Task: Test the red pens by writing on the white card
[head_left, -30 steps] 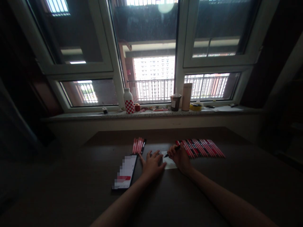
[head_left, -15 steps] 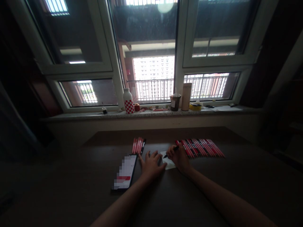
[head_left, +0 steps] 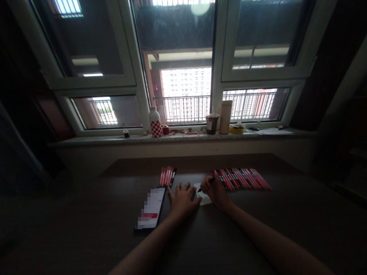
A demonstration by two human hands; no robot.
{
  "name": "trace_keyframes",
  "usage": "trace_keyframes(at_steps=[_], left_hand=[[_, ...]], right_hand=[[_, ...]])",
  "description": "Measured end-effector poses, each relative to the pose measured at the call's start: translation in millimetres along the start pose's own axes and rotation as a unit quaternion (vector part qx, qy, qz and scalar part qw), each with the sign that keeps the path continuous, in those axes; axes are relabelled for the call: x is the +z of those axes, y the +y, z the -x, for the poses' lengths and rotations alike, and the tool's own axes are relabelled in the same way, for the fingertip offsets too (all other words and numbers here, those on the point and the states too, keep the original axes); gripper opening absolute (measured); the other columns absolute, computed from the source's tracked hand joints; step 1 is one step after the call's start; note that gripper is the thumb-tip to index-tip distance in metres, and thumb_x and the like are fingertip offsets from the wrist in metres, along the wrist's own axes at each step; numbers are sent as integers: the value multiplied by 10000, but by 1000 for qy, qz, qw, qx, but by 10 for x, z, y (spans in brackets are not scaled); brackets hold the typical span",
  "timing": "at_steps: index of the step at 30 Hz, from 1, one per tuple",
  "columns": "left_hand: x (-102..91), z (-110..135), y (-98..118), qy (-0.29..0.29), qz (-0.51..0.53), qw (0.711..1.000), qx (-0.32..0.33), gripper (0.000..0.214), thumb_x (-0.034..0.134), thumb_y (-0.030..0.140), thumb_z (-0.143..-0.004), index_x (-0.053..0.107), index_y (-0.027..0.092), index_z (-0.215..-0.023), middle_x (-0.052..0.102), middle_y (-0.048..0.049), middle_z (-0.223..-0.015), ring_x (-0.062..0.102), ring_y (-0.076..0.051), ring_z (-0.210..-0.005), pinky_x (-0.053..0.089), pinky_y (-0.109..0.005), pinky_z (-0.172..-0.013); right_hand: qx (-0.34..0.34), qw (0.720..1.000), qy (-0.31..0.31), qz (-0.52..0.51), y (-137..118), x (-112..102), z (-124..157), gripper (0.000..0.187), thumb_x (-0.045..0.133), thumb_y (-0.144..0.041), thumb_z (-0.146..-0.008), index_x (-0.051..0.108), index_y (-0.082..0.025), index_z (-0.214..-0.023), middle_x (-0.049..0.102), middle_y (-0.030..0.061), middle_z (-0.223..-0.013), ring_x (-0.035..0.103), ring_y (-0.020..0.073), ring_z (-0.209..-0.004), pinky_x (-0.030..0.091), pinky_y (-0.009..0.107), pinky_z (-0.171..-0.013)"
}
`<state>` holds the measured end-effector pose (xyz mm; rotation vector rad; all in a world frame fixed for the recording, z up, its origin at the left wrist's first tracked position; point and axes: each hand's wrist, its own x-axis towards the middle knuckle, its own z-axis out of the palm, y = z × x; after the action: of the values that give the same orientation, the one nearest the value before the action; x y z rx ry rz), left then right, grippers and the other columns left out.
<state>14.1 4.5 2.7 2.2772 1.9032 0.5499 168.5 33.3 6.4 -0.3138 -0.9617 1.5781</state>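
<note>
My left hand (head_left: 182, 199) lies flat with spread fingers on the dark table (head_left: 258, 229), pressing the left part of a small white paper (head_left: 204, 198). My right hand (head_left: 215, 192) is closed around a dark pen (head_left: 207, 183) whose tip rests on the paper's upper left. A long row of red and black pens (head_left: 243, 178) lies just right of my right hand. A small bunch of red pens (head_left: 168, 175) lies beyond my left hand.
A phone (head_left: 151, 208) with a lit screen lies left of my left hand. On the window sill (head_left: 114, 139) stand a red-checked bottle (head_left: 155, 122), a drink cup (head_left: 212, 123), a tall tumbler (head_left: 225, 111) and a tape roll (head_left: 236, 129).
My right hand has shifted slightly left with the pen across the paper. The left hand stays flat on the paper.
</note>
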Motion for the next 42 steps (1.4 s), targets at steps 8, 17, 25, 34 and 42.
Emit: trace_keyframes(at_steps=[8, 17, 25, 34, 42], left_hand=[[0, 6, 2, -1, -5, 1000, -4, 470, 492, 650, -768, 578, 417, -1166, 455, 28, -1433, 237, -364, -1375, -72, -745, -1025], [-22, 11, 25, -7, -1, 1000, -10, 474, 499, 641, -767, 585, 404, -1169, 451, 20, -1435, 226, -367, -1376, -74, -737, -1030], [-5, 10, 14, -8, -17, 1000, -10, 489, 463, 673, -770, 564, 429, -1181, 435, 34, -1447, 223, -359, -1384, -50, -740, -1034], [9, -3, -3, -4, -13, 1000, -11, 491, 469, 681, -762, 576, 427, -1168, 437, 18, -1448, 225, -362, -1384, -53, -744, -1026], [-18, 6, 4, -16, -18, 1000, -14, 522, 450, 693, -761, 561, 422, -1193, 415, 19, -1463, 208, -369, -1388, -38, -739, -1036]], right_hand=[[-2, 1000, 11, 16, 4, -11, -7, 560, 495, -700, -791, 442, -207, -529, 353, -29, -542, 322, 129, -538, 260, 276, -527], [-17, 999, 11, 25, 18, -17, 5, 562, 468, -703, -806, 436, -209, -540, 357, -30, -549, 329, 130, -543, 272, 271, -531], [-13, 999, 23, 21, -3, 1, 5, 561, 488, -700, -796, 423, -211, -531, 341, -34, -547, 318, 129, -540, 266, 271, -531], [-14, 999, 30, 14, -30, 18, 13, 560, 500, -703, -786, 429, -212, -524, 342, -33, -542, 304, 133, -536, 253, 278, -536], [-18, 999, 25, 25, -36, 6, 21, 560, 465, -684, -820, 422, -211, -522, 342, -31, -535, 309, 134, -536, 261, 279, -536]])
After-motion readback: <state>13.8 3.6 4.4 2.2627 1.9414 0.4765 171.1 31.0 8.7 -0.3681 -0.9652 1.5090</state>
